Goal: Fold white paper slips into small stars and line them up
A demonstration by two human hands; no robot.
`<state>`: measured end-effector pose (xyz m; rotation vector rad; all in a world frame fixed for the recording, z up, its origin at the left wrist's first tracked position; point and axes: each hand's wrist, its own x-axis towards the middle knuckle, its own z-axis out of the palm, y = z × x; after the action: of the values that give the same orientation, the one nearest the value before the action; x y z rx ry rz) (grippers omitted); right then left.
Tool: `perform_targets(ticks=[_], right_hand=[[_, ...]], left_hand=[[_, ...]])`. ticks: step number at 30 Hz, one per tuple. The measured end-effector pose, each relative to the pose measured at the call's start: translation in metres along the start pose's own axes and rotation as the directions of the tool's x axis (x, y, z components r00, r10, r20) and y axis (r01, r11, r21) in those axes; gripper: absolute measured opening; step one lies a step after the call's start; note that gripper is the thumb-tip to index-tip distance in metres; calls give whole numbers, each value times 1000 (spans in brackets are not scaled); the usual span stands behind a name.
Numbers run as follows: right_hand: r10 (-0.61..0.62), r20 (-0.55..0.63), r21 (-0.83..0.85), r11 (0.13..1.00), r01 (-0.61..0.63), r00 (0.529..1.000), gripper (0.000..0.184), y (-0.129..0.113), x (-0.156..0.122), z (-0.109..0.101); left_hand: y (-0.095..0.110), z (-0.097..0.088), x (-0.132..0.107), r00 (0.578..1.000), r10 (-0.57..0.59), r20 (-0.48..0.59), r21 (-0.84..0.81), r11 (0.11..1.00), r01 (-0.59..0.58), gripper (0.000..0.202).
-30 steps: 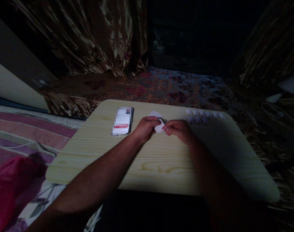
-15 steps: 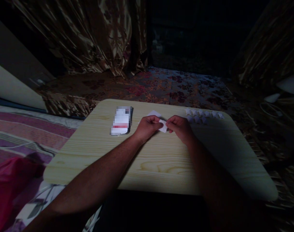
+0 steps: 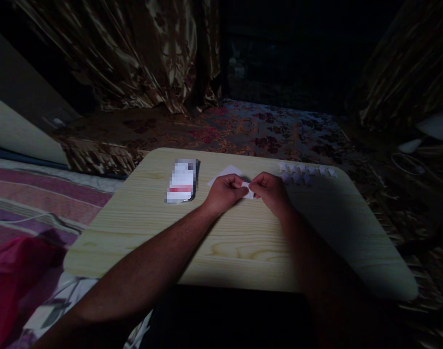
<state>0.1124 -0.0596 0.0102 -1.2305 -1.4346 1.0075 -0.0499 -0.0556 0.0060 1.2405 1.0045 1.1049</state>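
A small piece of folded white paper (image 3: pixel 248 191) is pinched between my two hands, just above the wooden table (image 3: pixel 236 247). My left hand (image 3: pixel 225 191) grips its left side between thumb and fingers. On the other side, my right hand (image 3: pixel 269 189) pinches the paper's right edge, with part of it hidden by the fingers. Behind my left hand lies a flat white sheet of paper (image 3: pixel 226 173), partly covered by the hand. Several small folded white paper pieces (image 3: pixel 304 170) sit in two rows at the table's far right.
A phone-like object (image 3: pixel 181 182), blurred out, lies on the left of the table. Left of the table is a striped bed cover (image 3: pixel 42 194) with a pink bag (image 3: pixel 17 276). A patterned cloth ledge (image 3: pixel 214 128) and curtains (image 3: pixel 155 48) stand behind.
My hands have turned the folded paper slightly, and less of it shows now. The left hand has shifted a little, so more of the flat sheet behind it is visible.
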Motion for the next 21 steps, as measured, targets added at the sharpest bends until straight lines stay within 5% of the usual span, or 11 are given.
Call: perform_targets(ticks=[21], right_hand=[[-50,-3,-49,998,50,999,12,8,1,1]], left_hand=[[0,0,-1,995,102,-7,132,986,-101,23]])
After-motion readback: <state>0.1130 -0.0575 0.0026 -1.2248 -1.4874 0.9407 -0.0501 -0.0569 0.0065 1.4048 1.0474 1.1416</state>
